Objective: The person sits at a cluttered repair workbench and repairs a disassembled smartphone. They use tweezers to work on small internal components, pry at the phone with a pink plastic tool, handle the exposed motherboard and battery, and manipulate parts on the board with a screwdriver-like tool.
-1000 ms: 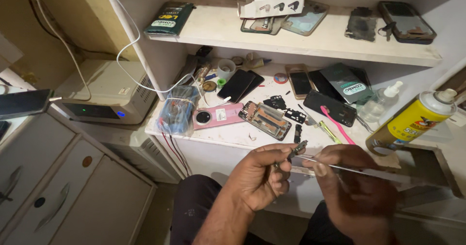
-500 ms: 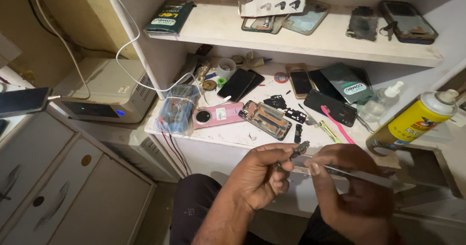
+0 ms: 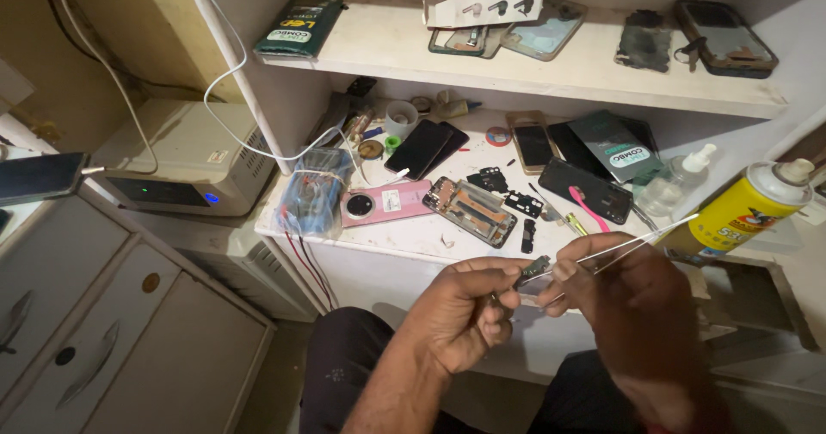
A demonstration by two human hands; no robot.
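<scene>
My left hand [image 3: 460,313] pinches a small dark phone part [image 3: 533,270] between thumb and fingers, held over my lap in front of the white bench [image 3: 413,238]. My right hand [image 3: 637,313] grips thin metal tweezers [image 3: 632,246] whose tips meet the small part; their long end points up and right. On the bench just beyond lie an opened phone frame [image 3: 473,209], a pink phone back [image 3: 385,203] and several small black pieces [image 3: 508,195].
A yellow spray can [image 3: 747,210] and a clear pump bottle [image 3: 675,184] stand at the bench's right. Several phones [image 3: 533,144] lie further back. The upper shelf [image 3: 516,64] holds more phones and a box. A grey unit [image 3: 185,163] and drawers [image 3: 103,331] are on the left.
Both hands have stayed together in front of the bench. The tweezers have tilted, their long end now pointing up and right instead of lying nearly level.
</scene>
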